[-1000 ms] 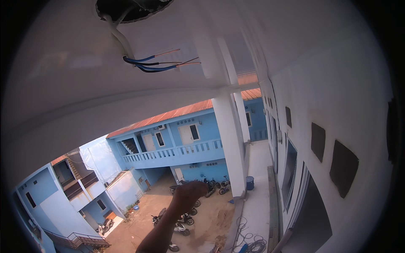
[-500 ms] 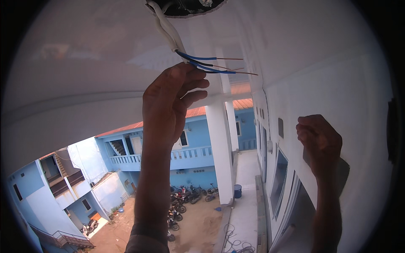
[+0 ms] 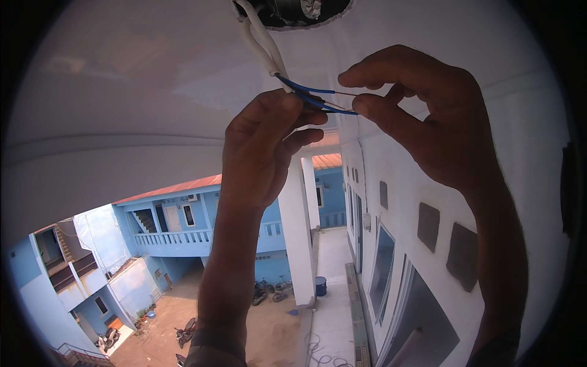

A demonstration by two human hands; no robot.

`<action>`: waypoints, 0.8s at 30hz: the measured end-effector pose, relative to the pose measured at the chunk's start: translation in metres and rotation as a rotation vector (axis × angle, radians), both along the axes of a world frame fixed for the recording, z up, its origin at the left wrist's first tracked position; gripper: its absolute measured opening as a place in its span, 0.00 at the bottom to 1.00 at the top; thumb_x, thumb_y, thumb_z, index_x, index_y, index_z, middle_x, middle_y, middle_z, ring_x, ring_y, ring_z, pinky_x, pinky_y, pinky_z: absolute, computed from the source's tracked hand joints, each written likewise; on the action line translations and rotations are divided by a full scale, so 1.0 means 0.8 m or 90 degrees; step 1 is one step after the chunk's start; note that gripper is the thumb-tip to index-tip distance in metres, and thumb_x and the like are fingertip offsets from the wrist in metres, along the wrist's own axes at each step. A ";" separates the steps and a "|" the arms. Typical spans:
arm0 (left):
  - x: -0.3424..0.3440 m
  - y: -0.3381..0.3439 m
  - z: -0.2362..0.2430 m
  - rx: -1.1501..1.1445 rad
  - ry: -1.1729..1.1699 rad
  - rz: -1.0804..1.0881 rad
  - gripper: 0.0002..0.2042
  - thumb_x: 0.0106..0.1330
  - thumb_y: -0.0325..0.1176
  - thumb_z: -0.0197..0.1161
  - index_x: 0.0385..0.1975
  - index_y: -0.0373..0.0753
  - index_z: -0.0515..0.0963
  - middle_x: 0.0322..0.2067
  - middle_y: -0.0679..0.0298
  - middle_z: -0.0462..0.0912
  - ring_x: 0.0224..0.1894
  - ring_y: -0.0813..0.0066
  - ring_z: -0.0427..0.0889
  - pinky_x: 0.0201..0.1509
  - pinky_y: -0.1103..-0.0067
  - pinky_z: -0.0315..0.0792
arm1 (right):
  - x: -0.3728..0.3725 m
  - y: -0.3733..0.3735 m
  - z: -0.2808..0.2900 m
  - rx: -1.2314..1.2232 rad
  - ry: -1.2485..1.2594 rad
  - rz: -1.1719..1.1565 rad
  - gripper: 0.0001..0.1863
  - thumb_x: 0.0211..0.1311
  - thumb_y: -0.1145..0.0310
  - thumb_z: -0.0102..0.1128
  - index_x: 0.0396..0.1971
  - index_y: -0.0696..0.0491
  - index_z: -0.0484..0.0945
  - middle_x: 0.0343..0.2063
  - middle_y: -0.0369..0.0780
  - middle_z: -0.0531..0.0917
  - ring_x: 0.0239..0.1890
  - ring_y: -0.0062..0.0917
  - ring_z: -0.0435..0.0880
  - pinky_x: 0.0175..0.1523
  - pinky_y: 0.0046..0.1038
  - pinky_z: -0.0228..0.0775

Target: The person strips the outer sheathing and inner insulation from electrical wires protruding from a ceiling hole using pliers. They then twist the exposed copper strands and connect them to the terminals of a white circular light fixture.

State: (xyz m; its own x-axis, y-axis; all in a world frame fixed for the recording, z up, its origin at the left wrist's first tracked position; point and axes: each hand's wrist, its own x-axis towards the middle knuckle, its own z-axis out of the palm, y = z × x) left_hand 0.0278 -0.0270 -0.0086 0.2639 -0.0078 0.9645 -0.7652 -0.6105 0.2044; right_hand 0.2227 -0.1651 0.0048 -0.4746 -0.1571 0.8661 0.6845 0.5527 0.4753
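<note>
Overhead, two white sheathed cables (image 3: pixel 263 46) hang from a round ceiling hole (image 3: pixel 287 15). Blue and black insulated wires (image 3: pixel 309 87) come out of their ends, with bare copper tips pointing right. My left hand (image 3: pixel 263 137) pinches these wires between thumb and fingers just past the white sheathing. My right hand (image 3: pixel 428 116) is raised at the bare tips, its thumb and index finger spread with a gap between them. The thumb overlaps the end of the lower blue wire; whether it touches the wire I cannot tell.
A white wall with windows (image 3: pixel 383 269) and dark square recesses (image 3: pixel 428 226) runs along the right. Below are a walkway (image 3: pixel 333 263) with a blue bucket (image 3: pixel 320 285) and loose cable (image 3: pixel 318 352), a white pillar (image 3: pixel 296 244), and a dirt courtyard with motorcycles (image 3: pixel 263 290).
My right hand has risen from beside the wall to the wire tips, its fingers spreading. My left hand still pinches the wires, and the view has shifted.
</note>
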 end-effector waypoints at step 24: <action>0.022 -0.007 0.024 0.004 -0.024 -0.124 0.14 0.75 0.37 0.58 0.48 0.32 0.79 0.24 0.69 0.76 0.28 0.81 0.73 0.37 0.79 0.67 | -0.013 0.034 -0.004 0.277 0.007 -0.188 0.08 0.55 0.74 0.74 0.36 0.53 0.87 0.40 0.38 0.82 0.47 0.29 0.80 0.48 0.31 0.76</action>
State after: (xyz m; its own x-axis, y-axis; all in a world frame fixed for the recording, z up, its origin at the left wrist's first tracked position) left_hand 0.0452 -0.0327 0.0102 0.2204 -0.0607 0.9735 -0.8763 -0.4508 0.1703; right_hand 0.2122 -0.1377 0.0014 -0.5445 -0.3641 0.7556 0.7871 0.0895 0.6103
